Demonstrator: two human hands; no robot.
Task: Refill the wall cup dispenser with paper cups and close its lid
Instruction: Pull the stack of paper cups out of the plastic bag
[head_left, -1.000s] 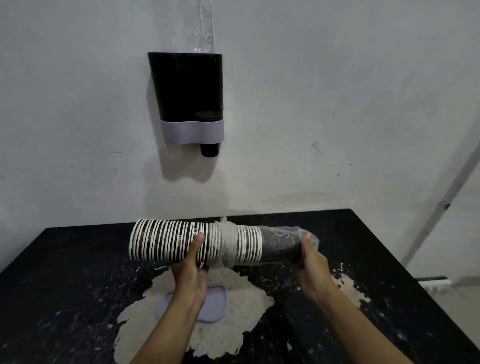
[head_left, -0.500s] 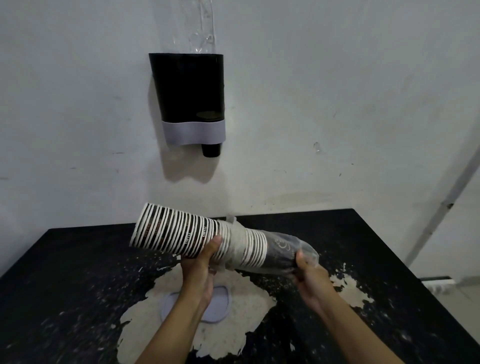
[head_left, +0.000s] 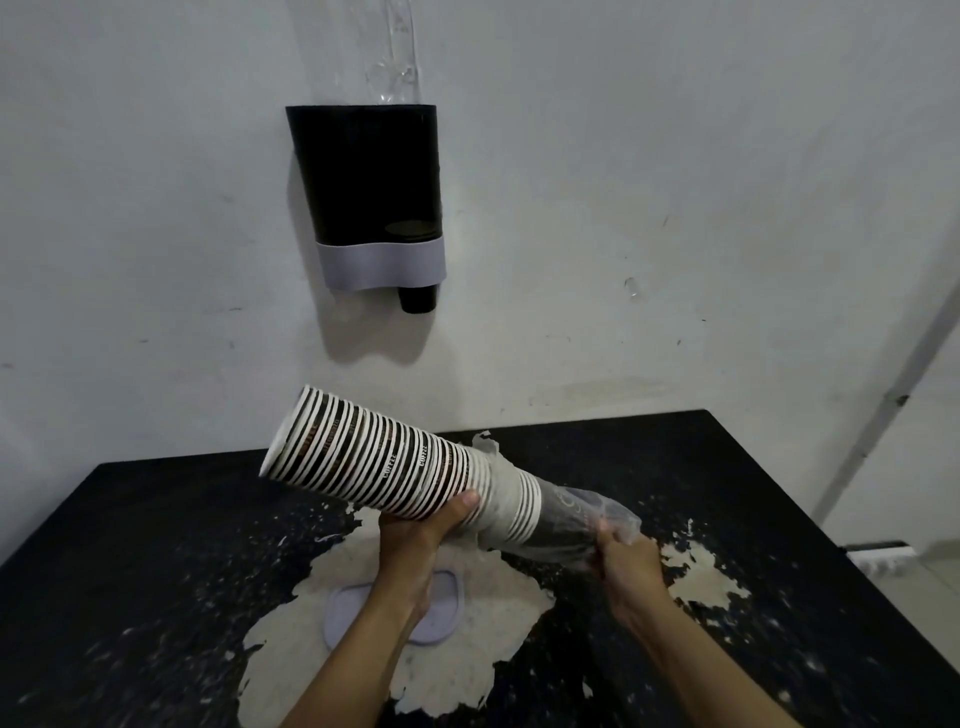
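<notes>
A long stack of nested paper cups (head_left: 374, 457), dark with white rims, is held tilted above the table, open end up to the left. My left hand (head_left: 421, 525) grips the stack from below near its middle. My right hand (head_left: 621, 556) pinches the clear plastic sleeve (head_left: 587, 514) that still covers the stack's lower right end. The black wall dispenser (head_left: 371, 182) with a grey band hangs on the wall above, one dark cup (head_left: 417, 300) poking out of its bottom. A grey oval lid (head_left: 353, 618) lies on the table under my left forearm, partly hidden.
The black table (head_left: 130, 571) has a large worn pale patch in the middle. A clear plastic strip (head_left: 395, 57) hangs on the wall above the dispenser. A pipe (head_left: 883, 415) runs down the wall at right, with a power strip (head_left: 883, 551) beyond the table's right edge.
The stack went from level to tilted, its left open end rising. More cups stand bare as the sleeve has slid toward the right end. Both hands stay on it.
</notes>
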